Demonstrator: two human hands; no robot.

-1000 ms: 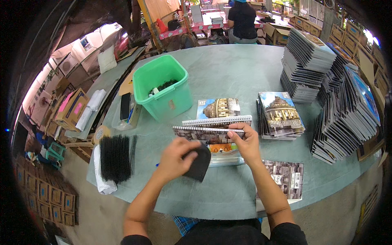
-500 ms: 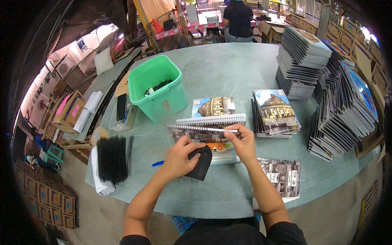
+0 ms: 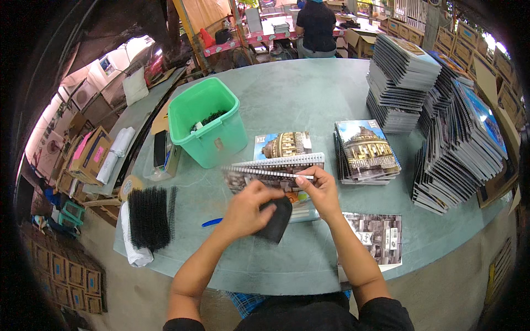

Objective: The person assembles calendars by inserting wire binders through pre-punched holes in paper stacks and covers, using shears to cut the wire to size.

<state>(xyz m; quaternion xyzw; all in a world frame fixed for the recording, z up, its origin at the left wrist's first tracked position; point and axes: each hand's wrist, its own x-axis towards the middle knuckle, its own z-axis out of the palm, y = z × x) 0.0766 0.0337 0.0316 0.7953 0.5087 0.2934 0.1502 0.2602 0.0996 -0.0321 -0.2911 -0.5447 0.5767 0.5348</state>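
My right hand (image 3: 323, 193) pinches the right end of a notebook (image 3: 237, 182) with a grey photo cover, along its coil-bound edge. My left hand (image 3: 251, 209), its fingers partly blurred, is at the near side of that notebook, with a flat black pad (image 3: 276, 220) under its thumb and palm. Behind the held notebook lies a white row of punched page edges (image 3: 284, 161). Past it is a notebook with a domed building on its cover (image 3: 282, 146). An orange printed cover shows partly between my hands; the rest of it is hidden.
A green bin (image 3: 207, 124) holds black coils. Black spiral coils (image 3: 148, 218) stand at the left beside a white roll. A blue pen (image 3: 211, 222) lies near my left wrist. Notebooks are piled (image 3: 367, 151) at right, with taller stacks (image 3: 400, 83) behind. A person (image 3: 316, 27) sits beyond the table.
My left hand and the black pad have shifted slightly right along the notebook, and its fingers have lifted and straightened. My right hand keeps its pinch. The whole view has shifted a little.
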